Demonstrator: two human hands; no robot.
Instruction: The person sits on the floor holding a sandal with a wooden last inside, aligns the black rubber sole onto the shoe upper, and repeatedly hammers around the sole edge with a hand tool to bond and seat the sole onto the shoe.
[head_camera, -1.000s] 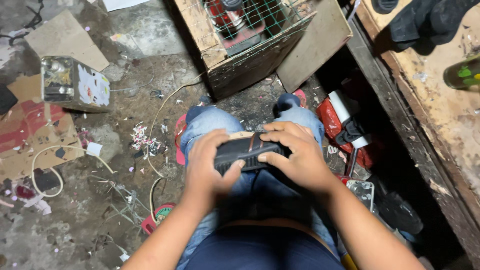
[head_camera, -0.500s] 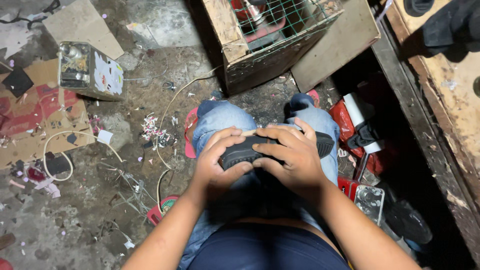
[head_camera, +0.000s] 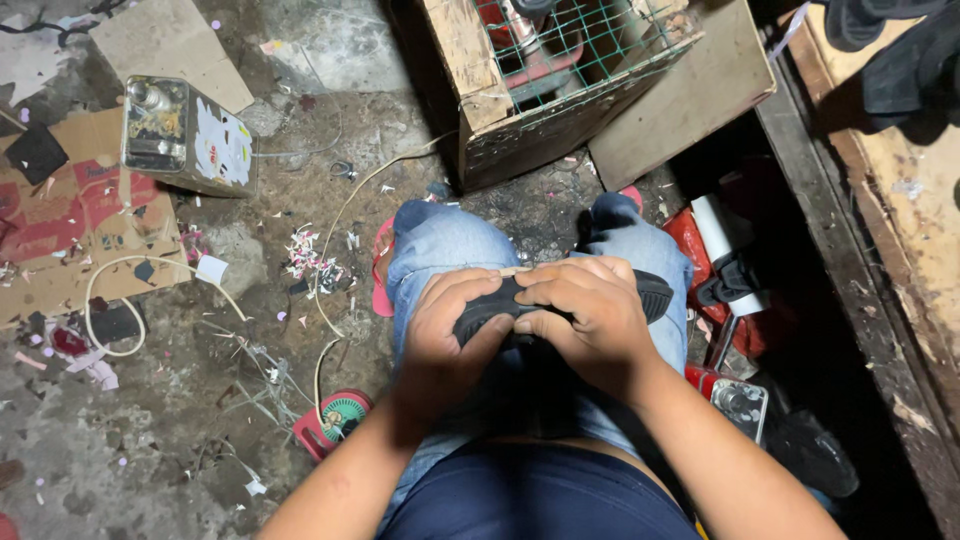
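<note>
I sit with my knees in blue jeans (head_camera: 440, 245) drawn up below me. Across both knees lies a long black flat part (head_camera: 652, 295) with ribbed ends. My left hand (head_camera: 445, 335) clasps its left end, thumb over the top. My right hand (head_camera: 590, 315) wraps the middle, fingers curled over the upper edge. Most of the black part is hidden under the two hands; only its right tip and a bit between the thumbs show.
A wooden crate with green wire mesh (head_camera: 560, 70) stands ahead of my knees. A metal box (head_camera: 185, 135) and cardboard (head_camera: 70, 225) lie at left, with loose wire (head_camera: 330, 270) and a small red round part (head_camera: 335, 420) on the dirty floor. Red tools (head_camera: 730, 280) and a wooden bench (head_camera: 890, 230) are at right.
The view has shifted, so hands and knees sit lower in frame. My hands have closed further over the black part, covering more of it.
</note>
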